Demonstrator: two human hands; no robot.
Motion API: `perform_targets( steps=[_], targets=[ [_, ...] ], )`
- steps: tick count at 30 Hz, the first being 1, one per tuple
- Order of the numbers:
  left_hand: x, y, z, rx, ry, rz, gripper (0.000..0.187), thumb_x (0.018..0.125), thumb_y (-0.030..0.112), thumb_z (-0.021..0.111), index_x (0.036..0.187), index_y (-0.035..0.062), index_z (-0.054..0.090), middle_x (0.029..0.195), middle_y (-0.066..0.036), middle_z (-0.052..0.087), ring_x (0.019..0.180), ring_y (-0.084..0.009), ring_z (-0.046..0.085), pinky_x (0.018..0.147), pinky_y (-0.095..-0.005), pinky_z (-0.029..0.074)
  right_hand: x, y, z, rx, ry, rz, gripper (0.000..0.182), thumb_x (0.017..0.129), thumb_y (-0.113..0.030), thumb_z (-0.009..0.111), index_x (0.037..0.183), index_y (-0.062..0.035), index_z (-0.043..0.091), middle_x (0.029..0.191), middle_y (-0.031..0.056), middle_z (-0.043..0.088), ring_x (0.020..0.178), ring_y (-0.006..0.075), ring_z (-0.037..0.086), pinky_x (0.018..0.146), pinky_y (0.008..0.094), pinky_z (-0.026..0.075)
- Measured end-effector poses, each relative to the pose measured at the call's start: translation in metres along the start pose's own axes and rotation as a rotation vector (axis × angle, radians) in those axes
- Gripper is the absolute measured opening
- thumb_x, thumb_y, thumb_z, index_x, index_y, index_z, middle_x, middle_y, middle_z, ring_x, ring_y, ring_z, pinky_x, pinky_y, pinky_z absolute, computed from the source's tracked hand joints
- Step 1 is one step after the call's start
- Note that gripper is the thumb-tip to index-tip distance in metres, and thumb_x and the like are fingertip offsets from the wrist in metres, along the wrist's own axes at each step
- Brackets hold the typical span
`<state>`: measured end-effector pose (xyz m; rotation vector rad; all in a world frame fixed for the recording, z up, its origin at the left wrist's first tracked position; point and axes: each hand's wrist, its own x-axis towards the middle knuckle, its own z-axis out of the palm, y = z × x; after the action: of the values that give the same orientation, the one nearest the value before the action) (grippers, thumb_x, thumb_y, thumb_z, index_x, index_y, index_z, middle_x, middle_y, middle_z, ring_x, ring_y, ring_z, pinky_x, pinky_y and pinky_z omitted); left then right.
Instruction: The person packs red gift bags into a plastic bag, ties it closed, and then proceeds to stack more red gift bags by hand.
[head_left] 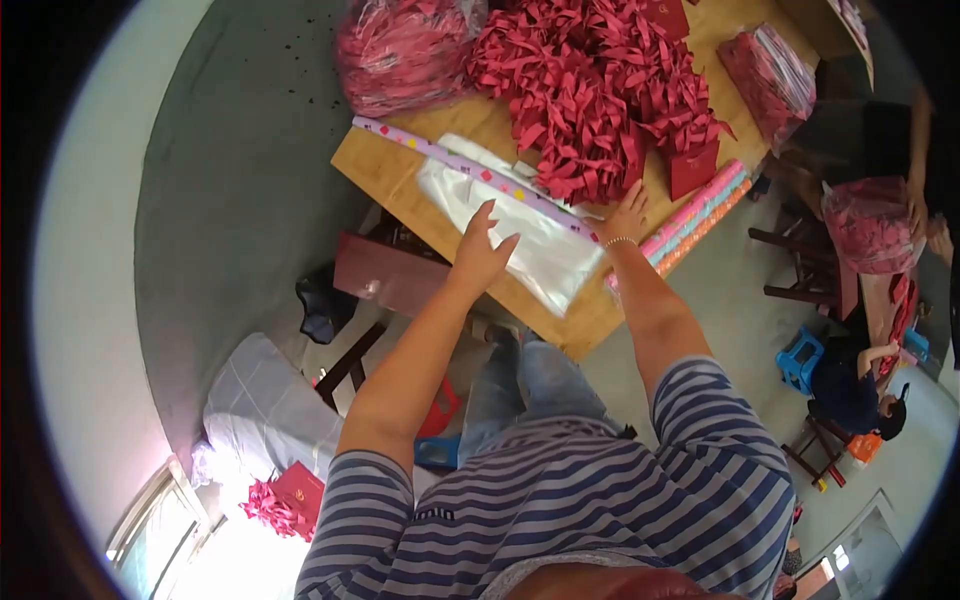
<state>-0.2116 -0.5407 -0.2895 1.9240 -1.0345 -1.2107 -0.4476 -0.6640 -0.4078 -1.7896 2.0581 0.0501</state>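
My left hand (485, 250) hovers at the near-left edge of a stack of clear plastic bags (545, 255), thumb and fingers apart, nothing in it. Lying slantwise across the plastic is a lilac patterned roll of wrapping paper (480, 172). My right hand (626, 218), a beaded bracelet at its wrist, rests with fingers stretched out by the roll's right end. Just beyond its fingertips is a big heap of red bags with ribbons (590, 90). Pink, blue and orange patterned rolls (695, 220) lie beside my right wrist.
The wooden table (400, 185) also bears a full plastic sack of red goods (405, 55) and a wrapped bundle (768, 85). A person handles a red packed bag (875, 225) at right. Another person sits lower right near a blue stool (798, 360). A grey-covered surface (265, 400) stands lower left.
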Motion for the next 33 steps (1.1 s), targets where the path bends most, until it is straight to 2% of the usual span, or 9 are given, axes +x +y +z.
perform_targets(
  steps=[6, 11, 15, 18, 24, 27, 30, 31, 33],
  targets=[
    [0.125, -0.044, 0.046, -0.379, -0.181, -0.300, 0.080, 0.082, 0.014, 0.072, 0.149, 0.0022, 0.029, 0.146, -0.016, 0.041, 0.129, -0.0267, 0.045, 0.104, -0.0374, 0.038, 0.031, 0.010, 0.029, 0.215, 0.206, -0.239, 0.135, 0.056, -0.040, 0.090, 0.154, -0.0073, 0.004, 0.157, 0.0242, 0.017, 0.143, 0.0404, 0.023, 0.114, 0.0541, 0.023],
    [0.145, -0.017, 0.080, -1.134, -0.157, -0.284, 0.062, 0.078, -0.003, 0.060, 0.137, 0.0109, 0.044, 0.135, -0.005, 0.051, 0.119, -0.0235, 0.052, 0.101, -0.0379, 0.039, 0.053, 0.016, 0.044, 0.316, 0.226, -0.473, 0.130, 0.060, -0.035, 0.089, 0.152, 0.0013, 0.005, 0.154, 0.0281, 0.021, 0.142, 0.0427, 0.024, 0.115, 0.0514, 0.023],
    [0.143, 0.008, 0.104, -1.392, -0.144, -0.307, 0.049, 0.079, -0.005, 0.059, 0.126, 0.0092, 0.053, 0.120, -0.005, 0.061, 0.109, -0.0208, 0.058, 0.099, -0.0365, 0.041, 0.070, 0.008, 0.043, 0.629, 0.070, -0.488, 0.131, 0.060, -0.035, 0.089, 0.150, 0.0068, 0.004, 0.152, 0.0315, 0.021, 0.141, 0.0463, 0.025, 0.116, 0.0485, 0.024],
    [0.146, 0.021, 0.106, -1.429, -0.149, -0.319, 0.044, 0.079, -0.004, 0.059, 0.121, 0.0081, 0.056, 0.118, -0.005, 0.062, 0.108, -0.0206, 0.058, 0.098, -0.0366, 0.041, 0.071, 0.004, 0.042, 0.523, 0.090, -0.609, 0.130, 0.061, -0.033, 0.088, 0.150, 0.0070, 0.002, 0.153, 0.0330, 0.019, 0.140, 0.0490, 0.024, 0.116, 0.0481, 0.023],
    [0.149, 0.026, 0.093, -1.228, -0.144, -0.325, 0.042, 0.080, -0.001, 0.062, 0.121, 0.0050, 0.055, 0.117, -0.005, 0.062, 0.109, -0.0175, 0.056, 0.097, -0.0352, 0.039, 0.063, -0.024, 0.038, 0.392, 0.264, -0.555, 0.130, 0.061, -0.028, 0.087, 0.150, 0.0052, -0.002, 0.154, 0.0340, 0.012, 0.140, 0.0510, 0.022, 0.117, 0.0479, 0.021],
    [0.150, 0.003, 0.091, -0.739, -0.095, -0.225, 0.056, 0.078, 0.007, 0.069, 0.129, 0.0006, 0.047, 0.115, -0.013, 0.059, 0.097, -0.0237, 0.057, 0.085, -0.0333, 0.046, 0.070, -0.035, 0.046, 0.482, 0.256, -0.501, 0.130, 0.060, -0.023, 0.087, 0.150, 0.0058, -0.002, 0.154, 0.0331, 0.015, 0.140, 0.0487, 0.024, 0.117, 0.0461, 0.022],
    [0.151, -0.002, 0.080, -0.248, 0.527, -0.060, 0.068, 0.078, 0.014, 0.072, 0.135, -0.0027, 0.041, 0.132, -0.023, 0.044, 0.115, -0.0318, 0.048, 0.098, -0.0398, 0.041, 0.072, -0.035, 0.046, 0.559, 0.268, -0.499, 0.128, 0.060, -0.020, 0.087, 0.150, 0.0073, 0.000, 0.152, 0.0316, 0.022, 0.138, 0.0454, 0.031, 0.115, 0.0436, 0.027],
    [0.155, 0.007, 0.067, -0.159, 0.496, 0.047, 0.075, 0.074, 0.015, 0.074, 0.136, -0.0058, 0.037, 0.142, -0.031, 0.027, 0.129, -0.0423, 0.033, 0.108, -0.0488, 0.031, 0.073, -0.035, 0.046, 0.593, 0.279, -0.508, 0.126, 0.061, -0.019, 0.086, 0.150, 0.0078, 0.001, 0.151, 0.0311, 0.025, 0.137, 0.0443, 0.034, 0.114, 0.0427, 0.029],
    [0.168, 0.010, 0.059, 0.173, 0.401, 0.277, 0.078, 0.071, 0.015, 0.074, 0.135, -0.0078, 0.037, 0.143, -0.033, 0.026, 0.130, -0.0467, 0.030, 0.109, -0.0534, 0.029, 0.079, -0.026, 0.050, 0.727, 0.203, -0.487, 0.124, 0.062, -0.019, 0.086, 0.150, 0.0094, 0.002, 0.148, 0.0301, 0.030, 0.134, 0.0435, 0.039, 0.112, 0.0421, 0.034]
  ],
)
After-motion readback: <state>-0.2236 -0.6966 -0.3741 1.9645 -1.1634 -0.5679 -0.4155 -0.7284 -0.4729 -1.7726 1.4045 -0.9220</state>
